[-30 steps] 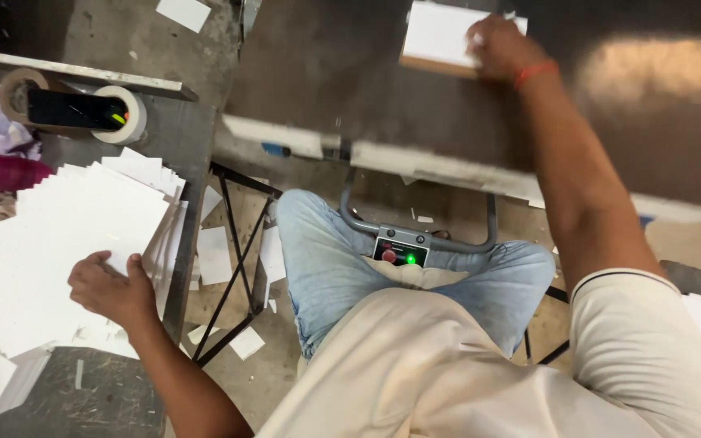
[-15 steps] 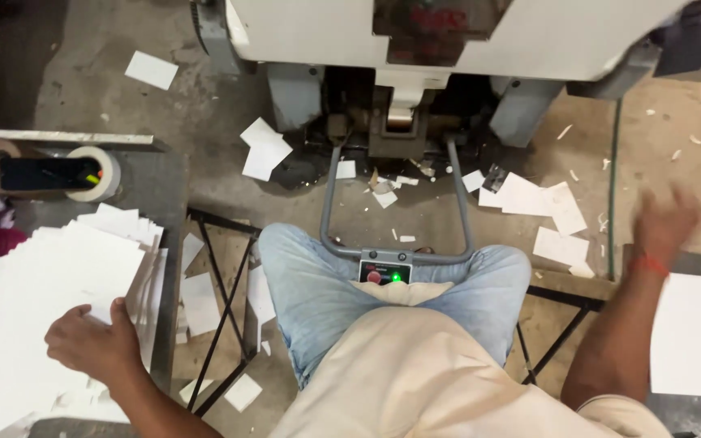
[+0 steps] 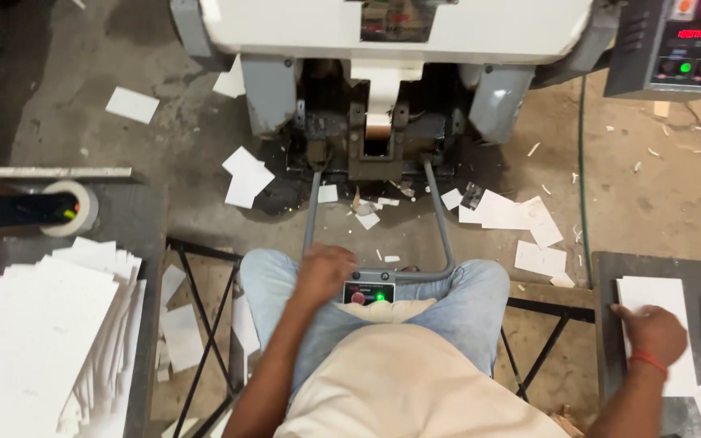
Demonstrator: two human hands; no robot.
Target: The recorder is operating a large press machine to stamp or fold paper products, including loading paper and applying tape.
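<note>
Right hand [image 3: 651,332] rests on white sheet [image 3: 651,302], left hand [image 3: 324,272] beside button box [image 3: 369,291]

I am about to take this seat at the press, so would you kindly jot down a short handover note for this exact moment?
Left hand: empty, fingers curled, beside the small control box with its green light, on the lap.
Right hand: flat on the white sheet on the right side table.
Blank sheet stack lies on the left table.
Machine stands ahead; offcuts litter the floor.
Done: one sheet lies on the right table.
Left: the large left stack.
</note>
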